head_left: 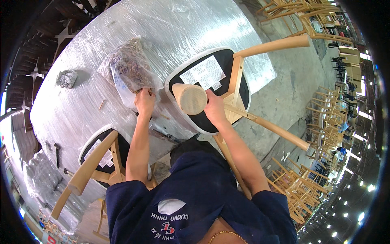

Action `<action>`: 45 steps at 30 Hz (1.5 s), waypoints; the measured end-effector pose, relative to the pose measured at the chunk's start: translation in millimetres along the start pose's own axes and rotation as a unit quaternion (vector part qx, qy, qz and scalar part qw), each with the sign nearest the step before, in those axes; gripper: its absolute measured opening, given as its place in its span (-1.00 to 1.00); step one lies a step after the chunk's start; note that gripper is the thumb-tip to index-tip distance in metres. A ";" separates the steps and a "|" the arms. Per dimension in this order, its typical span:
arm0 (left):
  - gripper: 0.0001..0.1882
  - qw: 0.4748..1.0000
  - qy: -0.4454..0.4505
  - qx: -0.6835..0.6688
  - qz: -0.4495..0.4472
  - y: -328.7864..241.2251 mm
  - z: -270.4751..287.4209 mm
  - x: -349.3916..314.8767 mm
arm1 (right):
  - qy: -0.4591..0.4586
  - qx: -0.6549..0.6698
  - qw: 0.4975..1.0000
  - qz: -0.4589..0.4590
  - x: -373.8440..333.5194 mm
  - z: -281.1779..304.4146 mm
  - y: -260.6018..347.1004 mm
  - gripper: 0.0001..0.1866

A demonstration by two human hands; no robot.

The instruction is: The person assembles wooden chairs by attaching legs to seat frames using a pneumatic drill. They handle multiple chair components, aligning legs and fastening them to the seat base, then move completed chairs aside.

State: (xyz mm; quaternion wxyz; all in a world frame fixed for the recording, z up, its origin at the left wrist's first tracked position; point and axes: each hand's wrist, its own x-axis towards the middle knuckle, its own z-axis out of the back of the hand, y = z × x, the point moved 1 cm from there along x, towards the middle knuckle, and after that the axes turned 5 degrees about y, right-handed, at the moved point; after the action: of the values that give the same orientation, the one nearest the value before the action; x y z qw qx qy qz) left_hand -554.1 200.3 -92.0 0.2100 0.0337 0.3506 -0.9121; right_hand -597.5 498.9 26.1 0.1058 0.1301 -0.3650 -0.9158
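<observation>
My left hand [145, 101] is at the mouth of a clear plastic bag [136, 77] full of thin brownish metal pieces that look like screws. Its fingers are closed on a few of them. An upside-down wooden chair [235, 99] rests partly on the wrapped table, its black seat underside [221, 61] bearing white paper labels [203, 72]. One thick chair leg [193, 99] points up toward me. My right hand [214, 107] is closed around that leg, its fingers partly hidden behind it.
The table [178, 24] is covered in shiny plastic film. A second upturned chair [95, 162] lies at left, near a dark tool [57, 155]. On the film are a crumpled plastic piece [66, 79], a loose screw [101, 105] and a power tool [164, 133]. Stacked chair frames [298, 187] stand at right.
</observation>
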 end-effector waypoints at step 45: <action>-0.70 0.870 0.205 -0.443 0.072 -68.9 106.6 -105.4 | 0.263 -0.090 0.920 0.275 -29.0 -196.7 -27.6 -0.78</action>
State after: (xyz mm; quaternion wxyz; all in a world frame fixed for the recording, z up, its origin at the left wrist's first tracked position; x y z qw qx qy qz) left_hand -477.1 214.5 53.2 0.1910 0.1488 0.7497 -0.6159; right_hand -510.8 400.9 -126.0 0.4569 0.2507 -0.2615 -0.8124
